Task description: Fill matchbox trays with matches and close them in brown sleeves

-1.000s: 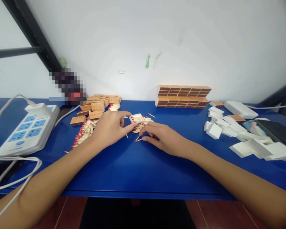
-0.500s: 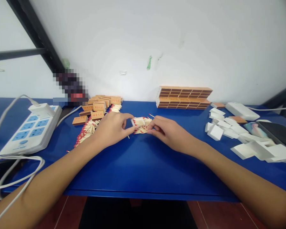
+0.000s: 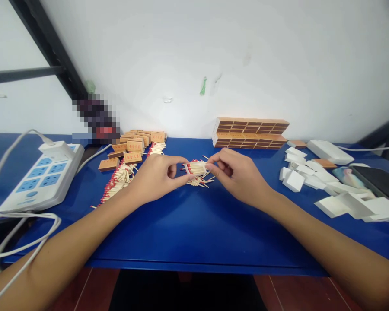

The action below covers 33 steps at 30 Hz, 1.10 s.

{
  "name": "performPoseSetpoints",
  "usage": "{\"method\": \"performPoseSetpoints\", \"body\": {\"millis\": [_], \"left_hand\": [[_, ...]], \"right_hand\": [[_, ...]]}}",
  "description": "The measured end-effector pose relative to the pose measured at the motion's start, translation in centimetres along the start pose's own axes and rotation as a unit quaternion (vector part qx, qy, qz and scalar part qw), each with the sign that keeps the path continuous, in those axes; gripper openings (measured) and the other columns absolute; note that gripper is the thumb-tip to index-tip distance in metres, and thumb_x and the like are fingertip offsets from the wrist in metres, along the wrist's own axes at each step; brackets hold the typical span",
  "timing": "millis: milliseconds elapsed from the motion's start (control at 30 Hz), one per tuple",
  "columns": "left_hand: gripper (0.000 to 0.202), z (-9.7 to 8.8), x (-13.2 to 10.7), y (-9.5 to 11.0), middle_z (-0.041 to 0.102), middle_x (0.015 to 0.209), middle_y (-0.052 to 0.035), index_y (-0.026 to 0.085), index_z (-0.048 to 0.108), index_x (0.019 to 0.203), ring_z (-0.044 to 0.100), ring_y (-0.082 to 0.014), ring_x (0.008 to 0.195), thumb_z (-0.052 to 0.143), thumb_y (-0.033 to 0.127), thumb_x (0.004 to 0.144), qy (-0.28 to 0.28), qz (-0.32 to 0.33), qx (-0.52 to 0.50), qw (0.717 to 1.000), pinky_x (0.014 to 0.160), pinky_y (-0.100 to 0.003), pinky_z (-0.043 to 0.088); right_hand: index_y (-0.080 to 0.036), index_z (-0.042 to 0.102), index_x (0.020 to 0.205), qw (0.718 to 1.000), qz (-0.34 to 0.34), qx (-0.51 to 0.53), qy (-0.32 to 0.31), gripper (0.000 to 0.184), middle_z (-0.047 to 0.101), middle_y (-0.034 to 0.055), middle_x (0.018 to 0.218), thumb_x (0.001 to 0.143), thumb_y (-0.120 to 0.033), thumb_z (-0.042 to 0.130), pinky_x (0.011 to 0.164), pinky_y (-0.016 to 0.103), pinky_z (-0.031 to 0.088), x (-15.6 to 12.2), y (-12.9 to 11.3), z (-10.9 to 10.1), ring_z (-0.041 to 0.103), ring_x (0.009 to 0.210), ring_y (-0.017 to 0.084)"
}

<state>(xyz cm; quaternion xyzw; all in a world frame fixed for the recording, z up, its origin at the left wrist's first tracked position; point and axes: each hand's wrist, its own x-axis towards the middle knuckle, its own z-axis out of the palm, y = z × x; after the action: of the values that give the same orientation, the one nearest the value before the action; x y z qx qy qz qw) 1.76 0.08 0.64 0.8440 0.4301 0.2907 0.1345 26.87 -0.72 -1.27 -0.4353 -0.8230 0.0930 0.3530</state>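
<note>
My left hand (image 3: 155,177) pinches one end of a small white matchbox tray (image 3: 196,167) filled with red-tipped matches, held just above the blue table (image 3: 194,229). My right hand (image 3: 238,175) pinches the tray's other end with thumb and fingertips. Under the tray lies a small heap of loose matches (image 3: 201,181). A longer spill of matches (image 3: 118,183) lies left of my left hand.
Brown matchbox sleeves (image 3: 134,144) are piled at the back left, and stacked finished boxes (image 3: 249,132) stand against the wall. White empty trays (image 3: 327,185) are scattered on the right beside a dark phone (image 3: 372,177). A white power strip (image 3: 39,175) with cables sits far left.
My right hand left the loose matches on the table and rose to the tray's right end. The tray, held by my left hand, lifted slightly and now sits between both hands.
</note>
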Motion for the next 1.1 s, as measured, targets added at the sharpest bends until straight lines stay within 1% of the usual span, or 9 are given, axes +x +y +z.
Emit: {"method": "performPoseSetpoints", "body": {"millis": [67,167,233,333,433,567,767,900,1100], "left_hand": [[0.035,-0.1,0.2,-0.2,0.056,0.054,0.0064,0.02,0.082,0.105,0.05,-0.01,0.051,0.078,0.051,0.089,0.032,-0.017,0.014,0.999,0.056,-0.026,0.036],[0.035,-0.2,0.4,-0.4,0.058,0.055,0.0058,0.021,0.082,0.105,0.053,-0.0107,0.052,0.078,0.051,0.088,0.078,-0.032,0.035,0.996,0.058,-0.027,0.038],[0.033,-0.3,0.4,-0.5,0.059,0.056,0.0056,0.021,0.082,0.105,0.054,-0.011,0.053,0.079,0.049,0.087,0.094,-0.038,0.044,0.994,0.058,-0.027,0.038],[0.032,-0.4,0.4,-0.5,0.06,0.057,0.0055,0.021,0.082,0.104,0.055,-0.0111,0.054,0.079,0.047,0.087,0.096,-0.037,0.055,0.993,0.059,-0.026,0.038],[0.031,-0.4,0.3,-0.5,0.061,0.057,0.0056,0.02,0.082,0.104,0.054,-0.0108,0.053,0.079,0.046,0.088,0.08,-0.03,0.058,0.995,0.059,-0.026,0.037],[0.033,-0.3,0.3,-0.5,0.06,0.056,0.0054,0.019,0.082,0.105,0.053,-0.0109,0.052,0.079,0.046,0.088,0.066,-0.023,0.061,0.996,0.059,-0.026,0.035],[0.037,-0.2,0.5,-0.6,0.059,0.055,0.0048,0.019,0.082,0.105,0.053,-0.0119,0.053,0.075,0.052,0.09,0.032,-0.023,0.074,0.997,0.059,-0.027,0.033],[0.035,0.0,0.4,-0.7,0.058,0.053,0.0051,0.019,0.082,0.105,0.053,-0.012,0.052,0.075,0.051,0.091,0.011,-0.015,0.08,0.997,0.058,-0.027,0.031],[0.035,-0.1,0.4,-0.8,0.058,0.055,0.0045,0.019,0.082,0.104,0.052,-0.0122,0.053,0.076,0.05,0.09,0.018,-0.018,0.083,0.996,0.059,-0.028,0.031]], "right_hand": [[-0.021,0.067,0.096,1.0,0.008,-0.019,-0.008,0.014,0.054,0.0003,0.079,0.103,-0.031,0.06,0.066,0.031,0.038,0.0,0.4,-0.4,0.049,0.068,0.016],[-0.021,0.068,0.096,0.994,0.01,-0.048,-0.098,0.011,0.058,0.0021,0.087,0.099,-0.031,0.065,0.068,0.031,0.039,-0.1,1.2,-0.9,0.053,0.073,0.016],[-0.021,0.068,0.096,0.988,0.015,-0.049,-0.145,0.01,0.06,0.0029,0.09,0.098,-0.031,0.066,0.069,0.031,0.04,-0.2,1.8,-1.1,0.054,0.076,0.017],[-0.022,0.068,0.099,0.983,0.017,-0.036,-0.177,0.011,0.06,0.0031,0.092,0.1,-0.031,0.063,0.07,0.03,0.042,-0.3,2.3,-1.0,0.055,0.078,0.017],[-0.023,0.068,0.102,0.979,0.015,-0.021,-0.2,0.011,0.06,0.0029,0.093,0.102,-0.032,0.061,0.07,0.03,0.043,-0.3,2.5,-0.8,0.055,0.079,0.017],[-0.023,0.066,0.098,0.978,0.016,-0.021,-0.207,0.013,0.06,0.0033,0.094,0.103,-0.032,0.059,0.071,0.031,0.043,-0.2,2.4,-0.8,0.055,0.081,0.018],[-0.023,0.065,0.094,0.981,0.018,-0.019,-0.192,0.017,0.06,0.0031,0.094,0.103,-0.034,0.057,0.071,0.03,0.043,-0.2,2.0,-1.1,0.055,0.08,0.017],[-0.022,0.066,0.093,0.982,0.015,-0.028,-0.186,0.017,0.06,0.0028,0.091,0.103,-0.032,0.057,0.07,0.03,0.043,-0.2,1.8,-1.2,0.055,0.079,0.017],[-0.021,0.066,0.089,0.985,0.043,-0.065,-0.155,0.014,0.062,0.0029,0.089,0.099,-0.028,0.06,0.069,0.031,0.041,-0.2,1.4,-1.0,0.056,0.077,0.017]]}}
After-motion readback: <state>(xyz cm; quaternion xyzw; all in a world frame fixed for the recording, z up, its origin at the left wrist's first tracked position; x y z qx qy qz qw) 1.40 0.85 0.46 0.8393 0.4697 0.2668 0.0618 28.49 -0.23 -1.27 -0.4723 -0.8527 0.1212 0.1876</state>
